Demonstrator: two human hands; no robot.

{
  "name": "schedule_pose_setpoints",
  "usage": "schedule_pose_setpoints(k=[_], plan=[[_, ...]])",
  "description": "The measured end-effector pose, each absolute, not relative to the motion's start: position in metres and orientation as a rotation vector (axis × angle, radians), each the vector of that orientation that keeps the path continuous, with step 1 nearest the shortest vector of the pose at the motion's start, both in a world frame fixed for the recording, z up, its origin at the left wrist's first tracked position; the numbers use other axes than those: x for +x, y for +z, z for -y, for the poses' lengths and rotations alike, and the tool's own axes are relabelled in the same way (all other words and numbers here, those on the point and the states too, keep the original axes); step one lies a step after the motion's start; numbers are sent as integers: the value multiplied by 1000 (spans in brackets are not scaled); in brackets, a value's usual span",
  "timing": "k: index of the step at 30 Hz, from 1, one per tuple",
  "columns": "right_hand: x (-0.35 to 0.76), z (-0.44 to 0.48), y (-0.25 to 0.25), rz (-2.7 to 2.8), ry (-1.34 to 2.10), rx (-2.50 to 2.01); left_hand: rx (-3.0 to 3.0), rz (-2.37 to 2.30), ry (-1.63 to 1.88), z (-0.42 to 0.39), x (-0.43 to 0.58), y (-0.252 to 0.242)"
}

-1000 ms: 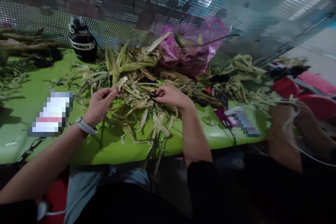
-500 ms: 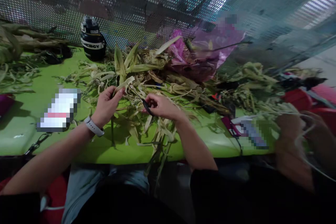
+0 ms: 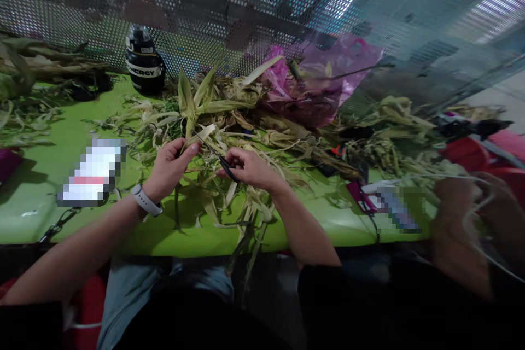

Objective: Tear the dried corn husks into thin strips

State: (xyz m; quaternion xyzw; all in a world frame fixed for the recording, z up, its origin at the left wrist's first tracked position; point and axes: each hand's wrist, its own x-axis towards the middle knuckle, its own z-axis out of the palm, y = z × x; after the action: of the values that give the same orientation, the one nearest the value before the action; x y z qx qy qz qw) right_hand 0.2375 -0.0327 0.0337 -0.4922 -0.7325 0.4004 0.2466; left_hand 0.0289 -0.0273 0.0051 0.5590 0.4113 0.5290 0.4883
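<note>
My left hand (image 3: 172, 167), with a pale watch band (image 3: 146, 200) at the wrist, pinches a strip of corn husk (image 3: 206, 132) between thumb and fingers. Closed around the dark handles of a pair of scissors (image 3: 226, 165) is my right hand (image 3: 250, 167). The blades point up and left, close to the husk by my left fingertips. Just behind my left hand a spread bunch of husk leaves (image 3: 192, 101) stands up from the heap. Cut strips of husk (image 3: 254, 205) lie under and around both hands, some hanging over the table edge.
A black bottle (image 3: 144, 63) stands at the back left of the green table (image 3: 143, 235). A phone (image 3: 92, 172) lies at left. Behind are a pink plastic bag (image 3: 315, 93) and a perforated metal panel (image 3: 205, 5). At right, another person's arm (image 3: 455, 229) holds a white cable.
My left hand has moved slightly right, toward the scissors. The scissor blades look closer together, and the husk end above my left fingers has shifted a little.
</note>
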Motion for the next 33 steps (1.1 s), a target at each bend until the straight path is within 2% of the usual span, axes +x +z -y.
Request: schedule_pose_setpoints(k=[27, 33], plan=[[233, 32, 23, 1921, 1311, -1227, 1328, -834, 1258, 33, 30, 6], [235, 31, 26, 1917, 1249, -1253, 1307, -801, 1228, 33, 30, 8]])
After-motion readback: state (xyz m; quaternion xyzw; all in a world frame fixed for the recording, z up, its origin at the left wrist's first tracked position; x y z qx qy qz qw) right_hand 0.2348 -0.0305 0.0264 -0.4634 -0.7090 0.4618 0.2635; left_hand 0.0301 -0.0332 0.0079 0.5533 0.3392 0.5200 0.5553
